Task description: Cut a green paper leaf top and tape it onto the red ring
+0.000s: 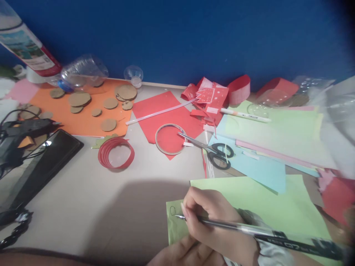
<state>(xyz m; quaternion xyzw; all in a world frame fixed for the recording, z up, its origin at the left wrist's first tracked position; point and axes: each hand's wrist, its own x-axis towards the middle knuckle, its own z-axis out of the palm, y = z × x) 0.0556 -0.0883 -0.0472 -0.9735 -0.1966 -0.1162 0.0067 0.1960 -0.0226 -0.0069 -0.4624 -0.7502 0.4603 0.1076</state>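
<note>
My right hand (219,221) is closed round a clear ballpoint pen (244,229), whose tip rests on a small light green paper piece (174,225) beside a small drawn oval. My left hand (185,255) lies at the bottom edge, just below that paper, fingers flat and together, pressing near it. A larger green sheet (277,199) lies under and behind my right hand.
Scissors (213,151) lie on red and blue paper. A red ring (116,153), a tape ring (169,139), a white marker (245,115), cardboard discs on an orange sheet (83,118), a glue gun (24,129), a black phone (41,162) and plastic bottles against the blue wall.
</note>
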